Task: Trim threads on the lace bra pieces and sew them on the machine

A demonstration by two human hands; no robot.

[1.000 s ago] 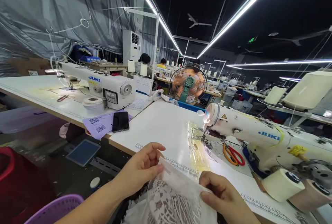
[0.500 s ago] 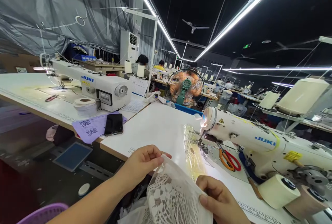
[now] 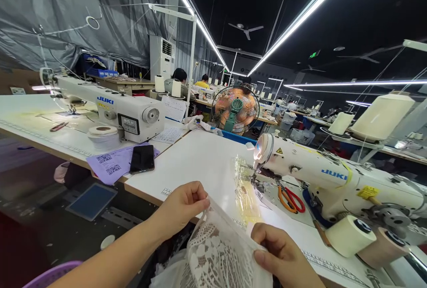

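At left: one sewing machine, one phone. Near centre: the left hand pinches the upper edge of one lace cloth; this edge slopes down rightward to the right hand, also clamped on it. The cloth hangs nearward. The right hand is nearer the second machine. At near right: two thread cones.

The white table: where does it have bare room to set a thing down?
The widest free patch of the table lies between the phone and the yellow strip. A narrower one lies between the scissors and the ruler marks. Crowded: around the right sewing machine and thread cones, and the near edge, partly hidden by the lace.
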